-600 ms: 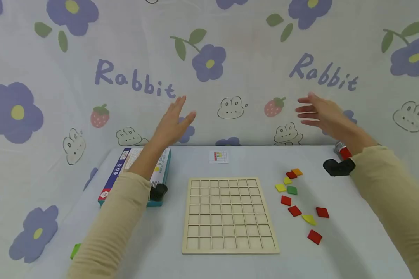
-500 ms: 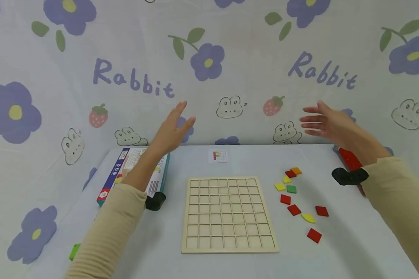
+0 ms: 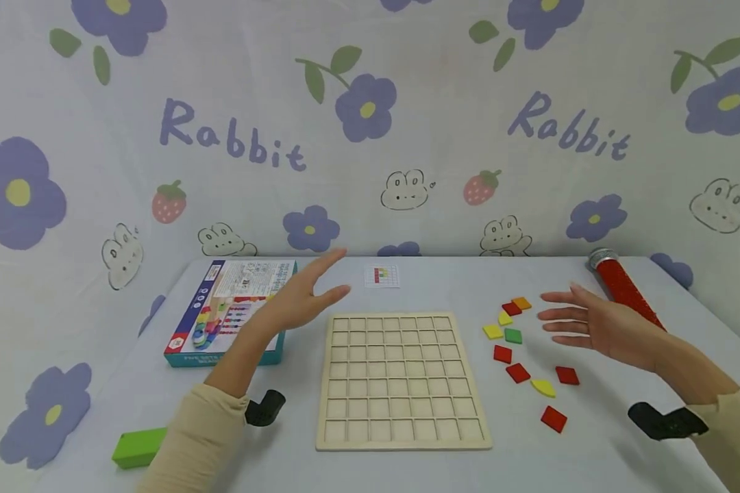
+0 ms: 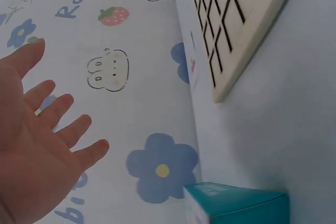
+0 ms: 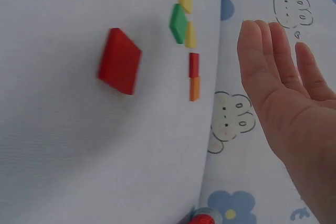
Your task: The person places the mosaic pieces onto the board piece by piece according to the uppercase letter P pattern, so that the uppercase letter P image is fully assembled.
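My left hand hovers above the table between the boxed set and the wooden grid board. Its fingers are extended and hold nothing, as the left wrist view also shows with the spread left hand. On the other side, my right hand hangs in the air with straight fingers, beside several small coloured tiles. Among these are a green tile, an orange tile, a yellow tile and a red tile. The board's square cells hold no tiles.
Behind the board lies a small card printed with a coloured grid. A red glittery microphone lies at the back right. A green block sits at the front left, partly behind the left sleeve. Patterned cloth hangs behind the table.
Both hands have come down and back toward the person, the right one also outward. The microphone, the box's printed front and the green block are now less covered by the arms.
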Tool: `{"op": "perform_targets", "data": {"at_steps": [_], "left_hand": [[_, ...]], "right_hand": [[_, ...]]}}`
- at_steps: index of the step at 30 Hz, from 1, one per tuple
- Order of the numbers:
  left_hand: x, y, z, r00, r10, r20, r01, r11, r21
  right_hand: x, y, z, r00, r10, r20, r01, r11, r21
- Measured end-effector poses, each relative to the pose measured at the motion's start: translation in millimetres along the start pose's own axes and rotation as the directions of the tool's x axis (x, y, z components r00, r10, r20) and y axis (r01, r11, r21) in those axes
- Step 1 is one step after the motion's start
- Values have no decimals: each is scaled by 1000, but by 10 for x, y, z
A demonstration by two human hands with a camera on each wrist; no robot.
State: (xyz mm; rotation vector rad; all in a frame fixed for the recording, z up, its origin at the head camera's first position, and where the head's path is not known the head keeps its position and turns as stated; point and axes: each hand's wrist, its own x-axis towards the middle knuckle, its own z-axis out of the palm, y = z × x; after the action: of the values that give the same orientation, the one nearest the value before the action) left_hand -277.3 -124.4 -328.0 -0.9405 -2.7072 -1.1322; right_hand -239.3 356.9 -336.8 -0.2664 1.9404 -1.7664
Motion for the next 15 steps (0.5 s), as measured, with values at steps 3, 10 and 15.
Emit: {"op": "perform_targets", "data": {"at_steps": [3,10,15], "left_hand": [[-14,-122,84,999,-34,38,35,999,-37],[-54,-352,278,979,-94,180,102,994,-35],[-72,-381,320,951,-117,285,115,993,23]], "right_hand": [[-52,139,46,998,62,-9,-62,997,-56],[-122,357,169,988,139,-69,-148,980,-135],[-127,433,279,985,140,-99,-159,964,-214]]}}
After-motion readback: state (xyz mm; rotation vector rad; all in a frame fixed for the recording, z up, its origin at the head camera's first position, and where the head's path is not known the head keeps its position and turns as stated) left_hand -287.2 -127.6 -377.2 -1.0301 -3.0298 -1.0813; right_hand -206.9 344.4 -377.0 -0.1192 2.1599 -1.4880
